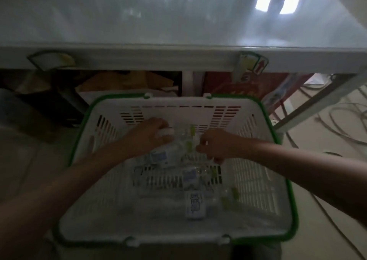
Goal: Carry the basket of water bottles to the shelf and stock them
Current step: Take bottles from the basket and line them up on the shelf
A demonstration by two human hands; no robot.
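**Both hands down in the basket**

Clear water bottles (pixel 195 204) lay along the floor of the white basket (pixel 256 182). Toward its far wall, the left hand (pixel 148 134) closed over one bottle's end; the right hand (pixel 215 145) was curled, its hold unclear. Beyond stood the shelf (pixel 178 58).

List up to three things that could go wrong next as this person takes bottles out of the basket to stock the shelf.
1. The clear bottles lie jumbled in dim light, so the left hand or right hand may get a poor grip and drop one.
2. The shelf edge overhangs the basket; a lifted bottle could knock it.
3. Cables on the floor nearby could trip the person.
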